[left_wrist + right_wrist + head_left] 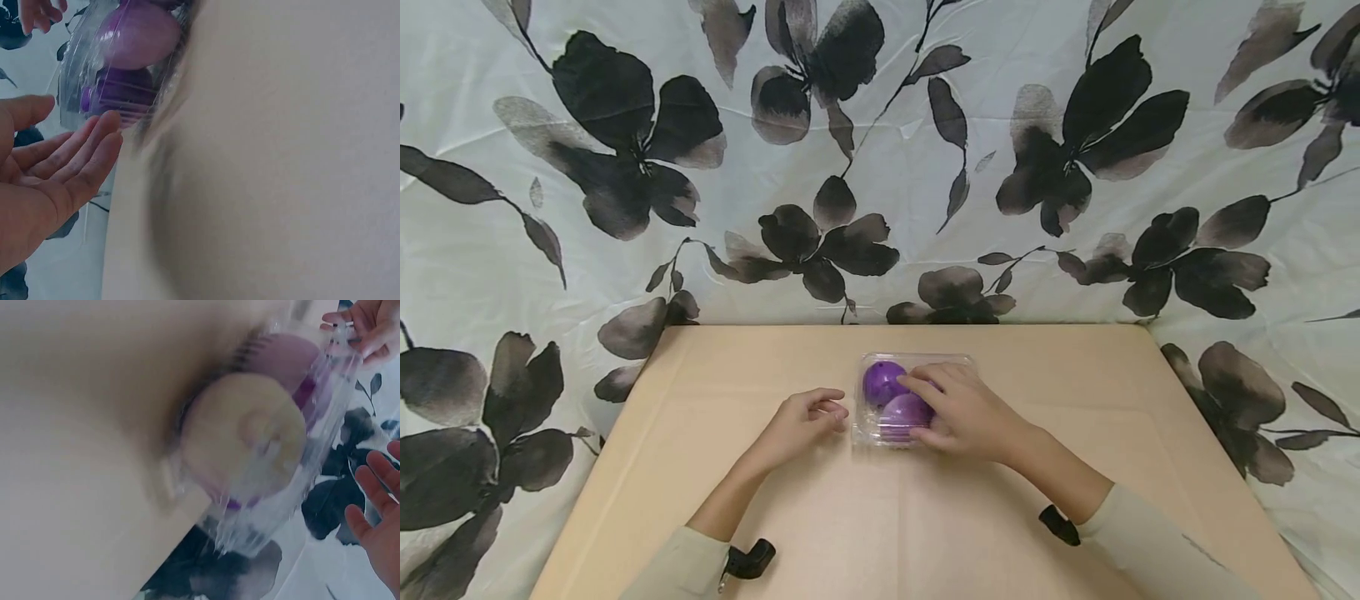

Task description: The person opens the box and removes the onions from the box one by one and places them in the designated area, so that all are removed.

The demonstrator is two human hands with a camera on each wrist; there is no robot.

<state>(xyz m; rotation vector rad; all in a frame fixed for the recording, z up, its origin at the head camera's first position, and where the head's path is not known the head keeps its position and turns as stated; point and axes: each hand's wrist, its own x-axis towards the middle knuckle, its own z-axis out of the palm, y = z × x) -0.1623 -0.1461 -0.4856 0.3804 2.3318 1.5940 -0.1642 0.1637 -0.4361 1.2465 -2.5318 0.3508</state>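
Observation:
A clear plastic box stands near the far middle of the table, with round purple things inside. One is a shiny dark purple ball; in front of it sits a lighter purple dome. The right wrist view also shows a pale yellowish round thing in the box; its kind is unclear. My left hand is just left of the box, fingers loosely bent, holding nothing. Over the box's right part is my right hand, fingers spread and partly hiding the contents. The right wrist view shows those fingers apart from the box.
A pale tan table lies beneath both hands. Behind and beside it hangs a white cloth with dark flowers. Black wrist devices stick out near both light sleeves.

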